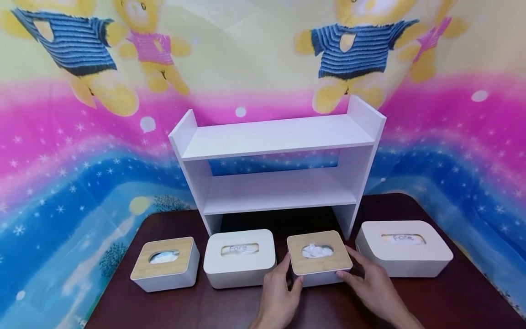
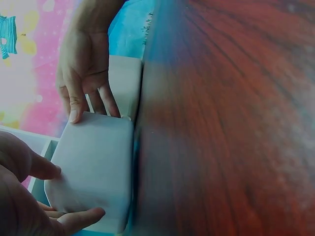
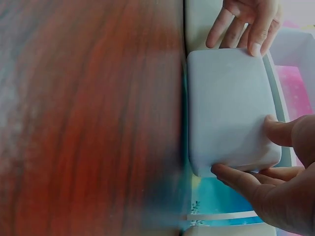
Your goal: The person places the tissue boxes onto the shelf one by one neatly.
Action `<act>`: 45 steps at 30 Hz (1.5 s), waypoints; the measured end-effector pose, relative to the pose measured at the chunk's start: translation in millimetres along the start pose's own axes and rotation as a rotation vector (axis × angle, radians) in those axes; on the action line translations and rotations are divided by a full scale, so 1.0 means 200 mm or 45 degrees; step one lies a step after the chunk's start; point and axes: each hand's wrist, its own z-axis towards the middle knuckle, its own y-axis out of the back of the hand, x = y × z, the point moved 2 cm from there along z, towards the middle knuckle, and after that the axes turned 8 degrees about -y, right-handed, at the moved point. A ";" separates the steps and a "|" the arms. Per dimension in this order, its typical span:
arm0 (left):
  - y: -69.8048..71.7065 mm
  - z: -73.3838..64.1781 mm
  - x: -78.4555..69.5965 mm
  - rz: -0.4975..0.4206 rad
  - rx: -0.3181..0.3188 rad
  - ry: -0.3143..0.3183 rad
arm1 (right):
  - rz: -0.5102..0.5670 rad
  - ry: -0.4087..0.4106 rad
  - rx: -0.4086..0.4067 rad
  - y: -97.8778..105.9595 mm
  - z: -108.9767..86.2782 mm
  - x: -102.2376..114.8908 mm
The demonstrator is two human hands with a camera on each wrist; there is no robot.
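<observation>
A small tissue box (image 1: 317,266) with a wooden lid and pale sides sits between my two hands, white tissue showing in its oval slot. My left hand (image 1: 279,292) holds its left side, the thumb at the front. On the opposite side my right hand (image 1: 374,285) grips it, thumb also at the front. Both wrist views show the plain front of the tissue box (image 2: 96,152) (image 3: 234,108) with fingers at either end. Whether its base touches the table cannot be told.
A white shelf (image 1: 279,189) stands behind the boxes on the dark red table (image 1: 230,308). White tissue boxes marked "Face" lie to the left (image 1: 240,265) and right (image 1: 404,253). Another wood-topped tissue box (image 1: 141,269) is at far left. A bear-print cloth (image 1: 255,59) hangs behind.
</observation>
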 end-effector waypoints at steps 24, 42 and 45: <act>0.12 0.09 -0.18 -0.259 -0.095 -0.079 | 0.160 0.114 -0.151 0.18 -0.04 0.20; 0.27 0.23 -0.34 -0.424 -0.201 -0.114 | 0.284 0.220 -0.268 0.33 0.00 0.38; 0.29 0.26 -0.37 -0.399 -0.204 -0.117 | 0.255 0.228 -0.292 0.37 0.02 0.41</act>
